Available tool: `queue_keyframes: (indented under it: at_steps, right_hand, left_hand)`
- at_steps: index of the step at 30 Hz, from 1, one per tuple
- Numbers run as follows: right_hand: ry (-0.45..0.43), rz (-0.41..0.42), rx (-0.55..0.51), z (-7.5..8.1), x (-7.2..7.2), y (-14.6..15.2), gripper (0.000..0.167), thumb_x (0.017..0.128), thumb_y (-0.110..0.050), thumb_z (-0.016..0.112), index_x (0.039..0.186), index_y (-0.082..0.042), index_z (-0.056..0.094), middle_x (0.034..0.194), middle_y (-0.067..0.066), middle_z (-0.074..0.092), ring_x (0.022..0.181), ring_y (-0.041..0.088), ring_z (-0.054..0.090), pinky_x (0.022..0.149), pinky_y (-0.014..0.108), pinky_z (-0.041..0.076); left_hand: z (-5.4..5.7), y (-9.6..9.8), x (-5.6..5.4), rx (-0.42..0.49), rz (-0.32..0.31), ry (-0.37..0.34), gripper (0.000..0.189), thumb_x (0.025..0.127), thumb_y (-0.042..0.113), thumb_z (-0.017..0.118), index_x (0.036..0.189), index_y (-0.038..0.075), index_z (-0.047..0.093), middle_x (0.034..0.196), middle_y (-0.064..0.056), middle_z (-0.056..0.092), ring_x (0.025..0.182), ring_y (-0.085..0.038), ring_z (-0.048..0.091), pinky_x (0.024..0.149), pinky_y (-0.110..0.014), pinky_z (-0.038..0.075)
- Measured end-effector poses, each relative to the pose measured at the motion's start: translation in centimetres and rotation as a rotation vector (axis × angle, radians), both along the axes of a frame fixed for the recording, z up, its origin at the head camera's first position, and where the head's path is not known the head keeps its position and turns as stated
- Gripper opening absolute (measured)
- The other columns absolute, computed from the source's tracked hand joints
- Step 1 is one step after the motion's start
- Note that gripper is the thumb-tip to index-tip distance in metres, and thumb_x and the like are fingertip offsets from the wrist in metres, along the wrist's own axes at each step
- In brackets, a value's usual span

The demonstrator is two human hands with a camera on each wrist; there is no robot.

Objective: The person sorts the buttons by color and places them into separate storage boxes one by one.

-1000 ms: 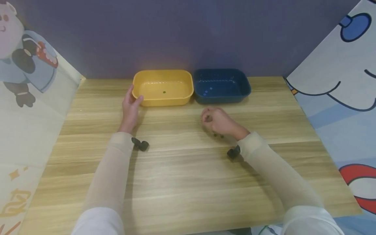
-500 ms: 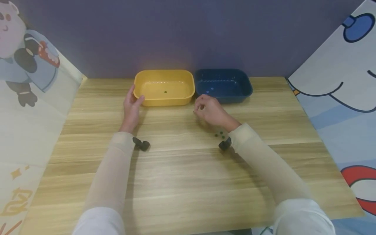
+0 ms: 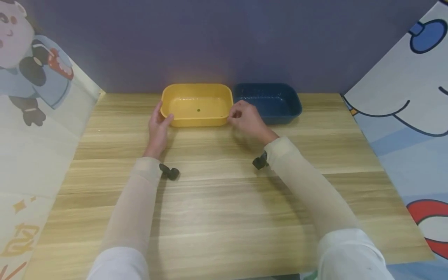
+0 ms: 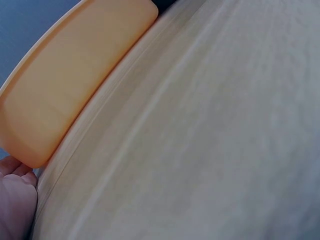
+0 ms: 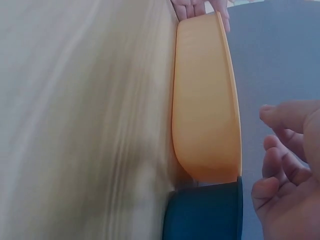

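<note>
My left hand (image 3: 158,132) holds the left end of a yellow plastic box (image 3: 196,122), thumb over the near rim. Inside lies a small green bead (image 3: 198,110), with another small dark speck near its front right corner. A dark blue box (image 3: 285,119) stands just to the right of the yellow one. My right hand (image 3: 250,121) is raised at the yellow box's right front corner, thumb and index finger pinched on a small green bead that the fingertips mostly hide. In the right wrist view, that hand's fingers (image 5: 272,185) are curled above the rims.
Both boxes stand at the back of a wooden table (image 3: 210,202), close to a dark purple wall (image 3: 196,42). Printed side walls flank the table. A small black wrist camera (image 3: 259,161) is worn under the right wrist, another (image 3: 170,172) under the left.
My right hand has moved up and left, from over the table in front of the blue box to the yellow box's right corner. My left hand keeps its hold.
</note>
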State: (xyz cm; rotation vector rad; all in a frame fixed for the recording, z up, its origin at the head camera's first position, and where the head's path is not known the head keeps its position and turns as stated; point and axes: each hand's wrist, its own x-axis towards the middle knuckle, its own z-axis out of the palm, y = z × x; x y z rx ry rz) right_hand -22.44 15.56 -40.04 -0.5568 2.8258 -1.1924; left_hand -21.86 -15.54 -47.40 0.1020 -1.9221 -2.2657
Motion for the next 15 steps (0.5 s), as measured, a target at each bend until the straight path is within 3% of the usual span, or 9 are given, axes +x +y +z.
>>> queue_keyframes:
  at_steps: [7,11,15]
  right_hand:
    - [-0.018,-0.021,0.043,0.1,-1.7,-1.2,0.009,0.093,-0.016,0.071,0.089,-0.008,0.069,0.107,0.005,0.059,0.089,0.022,0.054,0.078,0.036,0.047]
    - [0.030,-0.002,0.053,-0.3,-2.6,-1.9,0.011,0.093,-0.017,0.071,0.089,-0.007,0.071,0.108,0.008,0.061,0.086,0.023,0.056,0.079,0.038,0.048]
    - [0.069,-0.029,0.049,-0.9,-3.0,-2.5,0.010,0.092,-0.015,0.071,0.089,-0.006,0.073,0.112,0.011,0.063,0.084,0.024,0.058,0.090,0.042,0.047]
  left_hand:
    - [-0.1,-0.1,0.0,-0.055,0.009,-0.006,0.066,0.099,0.009,0.063,0.158,0.018,0.033,0.162,-0.007,0.032,0.146,-0.021,0.035,0.114,-0.022,0.033]
    - [-0.2,-0.4,0.0,-0.057,0.022,-0.005,0.066,0.099,0.009,0.064,0.157,0.019,0.035,0.162,-0.008,0.033,0.145,-0.023,0.036,0.114,-0.023,0.033]
    - [0.1,-0.3,0.3,-0.043,0.000,-0.019,0.068,0.098,0.009,0.064,0.158,0.016,0.033,0.162,-0.008,0.032,0.145,-0.025,0.036,0.115,-0.026,0.034]
